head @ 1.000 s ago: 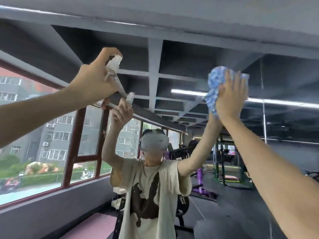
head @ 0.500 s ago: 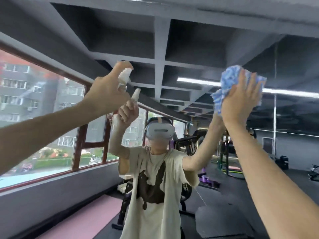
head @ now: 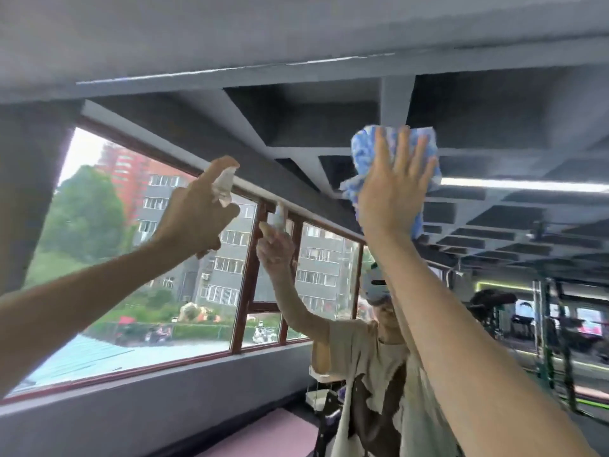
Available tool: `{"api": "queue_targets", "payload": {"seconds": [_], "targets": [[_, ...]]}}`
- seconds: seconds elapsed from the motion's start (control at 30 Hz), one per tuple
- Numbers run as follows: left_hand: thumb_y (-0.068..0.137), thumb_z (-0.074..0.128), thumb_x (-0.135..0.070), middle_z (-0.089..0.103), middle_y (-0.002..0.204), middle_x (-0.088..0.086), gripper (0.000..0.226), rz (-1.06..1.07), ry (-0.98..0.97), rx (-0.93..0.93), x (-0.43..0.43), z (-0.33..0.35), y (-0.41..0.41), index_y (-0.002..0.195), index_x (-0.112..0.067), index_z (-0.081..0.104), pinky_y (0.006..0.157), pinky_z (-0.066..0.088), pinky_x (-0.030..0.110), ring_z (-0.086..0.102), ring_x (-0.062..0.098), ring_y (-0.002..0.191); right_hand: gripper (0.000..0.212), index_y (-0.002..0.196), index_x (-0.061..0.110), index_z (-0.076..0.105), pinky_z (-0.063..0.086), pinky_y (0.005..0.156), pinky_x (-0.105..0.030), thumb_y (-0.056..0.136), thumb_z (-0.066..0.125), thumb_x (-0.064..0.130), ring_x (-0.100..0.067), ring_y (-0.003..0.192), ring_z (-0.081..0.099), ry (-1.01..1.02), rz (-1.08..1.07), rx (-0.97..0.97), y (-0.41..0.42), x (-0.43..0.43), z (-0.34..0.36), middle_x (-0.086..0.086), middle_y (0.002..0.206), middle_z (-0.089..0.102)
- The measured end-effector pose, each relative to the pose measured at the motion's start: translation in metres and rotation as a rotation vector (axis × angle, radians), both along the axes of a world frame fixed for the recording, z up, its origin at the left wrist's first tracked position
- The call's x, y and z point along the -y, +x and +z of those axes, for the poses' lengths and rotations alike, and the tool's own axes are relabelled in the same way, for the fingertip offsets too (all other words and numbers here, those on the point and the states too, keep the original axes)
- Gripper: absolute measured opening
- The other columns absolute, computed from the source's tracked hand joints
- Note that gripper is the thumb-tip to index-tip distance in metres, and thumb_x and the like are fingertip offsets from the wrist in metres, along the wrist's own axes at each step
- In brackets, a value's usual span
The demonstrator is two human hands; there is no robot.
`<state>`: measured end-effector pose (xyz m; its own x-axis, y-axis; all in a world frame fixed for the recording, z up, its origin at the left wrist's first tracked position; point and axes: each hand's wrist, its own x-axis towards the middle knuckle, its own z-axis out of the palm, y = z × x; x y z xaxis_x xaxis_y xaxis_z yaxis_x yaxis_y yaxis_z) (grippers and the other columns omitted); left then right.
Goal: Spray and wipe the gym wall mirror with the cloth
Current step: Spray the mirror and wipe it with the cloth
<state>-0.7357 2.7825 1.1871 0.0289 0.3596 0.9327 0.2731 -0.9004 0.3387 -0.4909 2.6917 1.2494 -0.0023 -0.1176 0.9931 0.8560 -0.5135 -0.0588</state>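
Under the right hand's [head: 392,196] flat, spread fingers, the soft crumpled blue-white cloth [head: 362,143] should bunch easily, wanting central pressure, while the left hand [head: 194,219] grips a white spray bottle [head: 224,186].

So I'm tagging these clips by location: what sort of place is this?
Most likely a gym: the wall mirror reflects a green rack and a dark exercise machine, plus a pink floor mat.

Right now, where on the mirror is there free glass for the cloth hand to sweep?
The mirror is bare between the spray bottle and the cloth, and right of the cloth along the reflected ceiling light. It is crowded below the cloth, where the forearm of the right hand crosses, and around the left hand.
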Motion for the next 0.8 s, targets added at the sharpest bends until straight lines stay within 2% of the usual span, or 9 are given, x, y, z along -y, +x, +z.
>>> {"api": "queue_targets", "payload": {"seconds": [0.03, 0.1, 0.2, 0.23, 0.27, 0.37, 0.5, 0.67, 0.8], "targets": [[0.087, 0.057, -0.006, 0.064, 0.091, 0.013, 0.059, -0.010, 0.023, 0.010, -0.007, -0.001, -0.006, 0.136, -0.035, 0.042, 0.037, 0.046, 0.016, 0.057, 0.018, 0.042, 0.075, 0.155, 0.023, 0.018, 0.002, 0.120, -0.052, 0.092, 0.056, 0.039, -0.037, 0.149, 0.005, 0.038, 0.001, -0.041, -0.013, -0.011, -0.003, -0.013, 0.161, 0.014], [0.089, 0.055, -0.009, 0.062, 0.094, 0.013, 0.056, -0.081, 0.028, 0.008, -0.022, -0.001, -0.020, 0.137, -0.032, 0.040, 0.035, 0.042, 0.016, 0.054, 0.018, 0.043, 0.066, 0.153, 0.021, 0.025, 0.006, 0.121, -0.053, 0.094, 0.054, 0.029, -0.037, 0.148, 0.010, 0.000, 0.065, 0.092, -0.051, -0.058, -0.034, -0.013, 0.160, 0.021], [0.083, 0.055, -0.024, 0.062, 0.084, 0.014, 0.052, -0.159, 0.009, -0.056, -0.052, 0.004, -0.043, 0.131, -0.034, 0.040, 0.037, 0.040, 0.017, 0.050, 0.014, 0.041, 0.074, 0.154, 0.022, 0.017, -0.005, 0.120, -0.050, 0.093, 0.057, 0.033, -0.036, 0.149, 0.001, -0.460, 0.075, 0.387, -0.108, -0.127, -0.100, -0.011, 0.162, 0.015], [0.081, 0.055, -0.022, 0.061, 0.081, 0.013, 0.053, -0.158, 0.002, -0.090, -0.065, 0.007, -0.051, 0.130, -0.034, 0.038, 0.038, 0.041, 0.017, 0.050, 0.014, 0.041, 0.076, 0.155, 0.022, 0.011, -0.013, 0.119, -0.049, 0.094, 0.054, 0.038, -0.035, 0.149, -0.006, -0.602, 0.011, 0.423, -0.120, -0.142, -0.105, -0.010, 0.163, 0.008], [0.083, 0.056, -0.015, 0.060, 0.079, 0.013, 0.055, -0.139, 0.003, -0.135, -0.079, 0.011, -0.060, 0.131, -0.032, 0.036, 0.039, 0.042, 0.017, 0.051, 0.017, 0.042, 0.072, 0.156, 0.023, 0.009, -0.015, 0.117, -0.047, 0.096, 0.045, 0.040, -0.034, 0.149, -0.009, -0.640, -0.019, 0.425, -0.127, -0.152, -0.098, -0.009, 0.163, 0.004], [0.084, 0.058, 0.003, 0.060, 0.078, 0.016, 0.070, -0.042, 0.049, -0.253, -0.119, 0.024, -0.086, 0.139, -0.027, 0.028, 0.044, 0.045, 0.025, 0.057, 0.025, 0.049, 0.061, 0.154, 0.024, 0.022, 0.000, 0.120, -0.047, 0.095, 0.017, 0.036, -0.033, 0.149, 0.008, -0.420, -0.083, 0.355, -0.138, -0.163, -0.044, -0.009, 0.160, 0.021], [0.084, 0.060, 0.001, 0.057, 0.075, 0.012, 0.070, 0.003, 0.104, -0.193, -0.179, 0.047, -0.120, 0.140, -0.030, 0.031, 0.043, 0.050, 0.033, 0.055, 0.025, 0.049, 0.064, 0.155, 0.022, 0.017, 0.002, 0.121, -0.050, 0.093, 0.011, 0.039, -0.035, 0.150, 0.003, -0.226, -0.078, 0.116, -0.148, -0.169, 0.035, -0.012, 0.162, 0.014], [0.086, 0.052, -0.002, 0.060, 0.074, 0.013, 0.060, 0.003, 0.160, -0.236, -0.244, 0.063, -0.148, 0.132, -0.037, 0.034, 0.032, 0.045, 0.030, 0.056, 0.026, 0.041, 0.054, 0.155, 0.023, 0.018, 0.002, 0.121, -0.050, 0.102, 0.033, 0.020, -0.035, 0.149, 0.002, -0.027, -0.078, -0.016, -0.170, -0.193, 0.061, -0.012, 0.162, 0.014], [0.083, 0.048, -0.006, 0.060, 0.084, 0.011, 0.053, -0.017, 0.158, -0.243, -0.276, 0.066, -0.166, 0.130, -0.029, 0.039, 0.047, 0.042, 0.028, 0.051, 0.024, 0.053, 0.054, 0.154, 0.019, 0.020, 0.002, 0.121, -0.052, 0.102, 0.033, 0.020, -0.036, 0.149, 0.003, 0.021, -0.109, -0.050, -0.179, -0.200, 0.070, -0.014, 0.161, 0.015]]}}
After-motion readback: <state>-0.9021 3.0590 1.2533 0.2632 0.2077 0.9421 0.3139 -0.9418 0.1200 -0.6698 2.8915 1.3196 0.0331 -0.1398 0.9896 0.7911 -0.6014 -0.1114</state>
